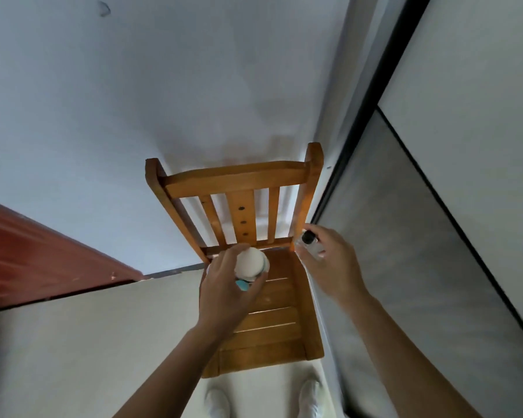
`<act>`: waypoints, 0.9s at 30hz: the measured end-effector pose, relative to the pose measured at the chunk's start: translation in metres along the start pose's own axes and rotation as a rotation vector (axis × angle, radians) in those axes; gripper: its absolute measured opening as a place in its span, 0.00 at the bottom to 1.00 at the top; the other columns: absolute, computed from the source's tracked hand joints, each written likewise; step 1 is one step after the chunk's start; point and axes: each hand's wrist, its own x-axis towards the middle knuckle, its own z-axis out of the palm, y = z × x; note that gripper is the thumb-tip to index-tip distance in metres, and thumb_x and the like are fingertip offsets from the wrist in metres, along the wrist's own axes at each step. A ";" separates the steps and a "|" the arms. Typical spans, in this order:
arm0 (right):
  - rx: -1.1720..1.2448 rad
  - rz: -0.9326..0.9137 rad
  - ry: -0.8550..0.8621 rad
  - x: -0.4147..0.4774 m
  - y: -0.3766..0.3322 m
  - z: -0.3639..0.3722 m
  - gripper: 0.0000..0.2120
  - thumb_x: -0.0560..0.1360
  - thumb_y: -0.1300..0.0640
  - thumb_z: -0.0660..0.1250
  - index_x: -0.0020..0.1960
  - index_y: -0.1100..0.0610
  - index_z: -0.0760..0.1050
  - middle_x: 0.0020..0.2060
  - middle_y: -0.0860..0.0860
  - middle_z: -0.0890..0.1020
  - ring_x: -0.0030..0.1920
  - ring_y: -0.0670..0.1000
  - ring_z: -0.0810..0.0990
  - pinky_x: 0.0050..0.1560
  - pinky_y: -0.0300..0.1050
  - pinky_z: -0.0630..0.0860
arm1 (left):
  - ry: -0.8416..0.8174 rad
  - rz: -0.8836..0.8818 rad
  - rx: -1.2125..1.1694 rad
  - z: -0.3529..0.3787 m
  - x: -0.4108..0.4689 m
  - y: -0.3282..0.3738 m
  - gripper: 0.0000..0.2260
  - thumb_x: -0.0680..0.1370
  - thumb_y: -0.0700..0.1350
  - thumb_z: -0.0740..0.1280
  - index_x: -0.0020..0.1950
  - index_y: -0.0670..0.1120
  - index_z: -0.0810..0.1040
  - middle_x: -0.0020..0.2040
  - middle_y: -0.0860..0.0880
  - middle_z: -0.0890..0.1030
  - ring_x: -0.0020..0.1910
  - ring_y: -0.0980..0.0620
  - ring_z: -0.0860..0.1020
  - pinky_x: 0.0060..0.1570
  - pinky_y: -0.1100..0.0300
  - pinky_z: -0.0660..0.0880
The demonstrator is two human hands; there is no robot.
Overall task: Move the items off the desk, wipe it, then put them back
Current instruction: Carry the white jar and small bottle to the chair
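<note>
I stand over a wooden chair (272, 327) set against a white wall. My left hand (227, 288) grips a white round-capped container (251, 262) with a turquoise part showing under my fingers, above the back of the seat. My right hand (332, 263) holds a small clear bottle with a black cap (308, 241) beside the chair's right back post. The desk is out of view.
A red-brown wooden surface (27, 260) juts in at the left. A dark-framed sliding panel (435, 206) runs along the right, close to the chair. Pale floor (88, 342) lies around the chair, and my white shoes (218, 402) show at the bottom.
</note>
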 end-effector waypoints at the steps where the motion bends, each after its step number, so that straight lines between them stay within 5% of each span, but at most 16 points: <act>1: 0.003 0.003 -0.005 0.005 0.016 0.014 0.23 0.78 0.44 0.68 0.71 0.47 0.73 0.66 0.47 0.79 0.63 0.50 0.79 0.60 0.52 0.81 | -0.010 -0.009 -0.004 0.018 0.005 -0.014 0.30 0.68 0.56 0.78 0.65 0.62 0.68 0.61 0.65 0.73 0.58 0.57 0.74 0.53 0.62 0.79; 5: -0.014 0.025 0.002 0.019 0.081 0.078 0.22 0.78 0.45 0.69 0.68 0.52 0.76 0.62 0.49 0.82 0.59 0.50 0.81 0.56 0.52 0.82 | -0.050 -0.055 0.023 0.090 0.018 -0.073 0.31 0.67 0.55 0.79 0.64 0.62 0.67 0.60 0.63 0.76 0.57 0.60 0.72 0.51 0.72 0.67; 15: -0.043 0.112 0.005 0.050 0.222 0.212 0.23 0.76 0.41 0.66 0.69 0.48 0.74 0.62 0.48 0.82 0.60 0.50 0.82 0.58 0.50 0.82 | -0.186 -0.081 0.128 0.240 0.033 -0.201 0.27 0.74 0.53 0.73 0.68 0.59 0.63 0.65 0.57 0.74 0.63 0.55 0.73 0.57 0.61 0.74; 20: -0.131 0.076 0.046 0.071 0.262 0.255 0.21 0.77 0.44 0.69 0.68 0.47 0.74 0.59 0.48 0.83 0.59 0.50 0.81 0.55 0.38 0.74 | -0.163 -0.088 0.241 0.276 0.049 -0.234 0.29 0.75 0.48 0.73 0.71 0.53 0.63 0.67 0.52 0.73 0.65 0.50 0.73 0.61 0.55 0.75; 27: -0.163 0.011 0.021 0.086 0.277 0.296 0.24 0.79 0.43 0.66 0.74 0.47 0.69 0.69 0.48 0.77 0.69 0.52 0.76 0.68 0.47 0.72 | -0.172 -0.080 0.420 0.298 0.058 -0.251 0.34 0.75 0.41 0.73 0.74 0.50 0.57 0.75 0.47 0.65 0.72 0.44 0.69 0.64 0.48 0.75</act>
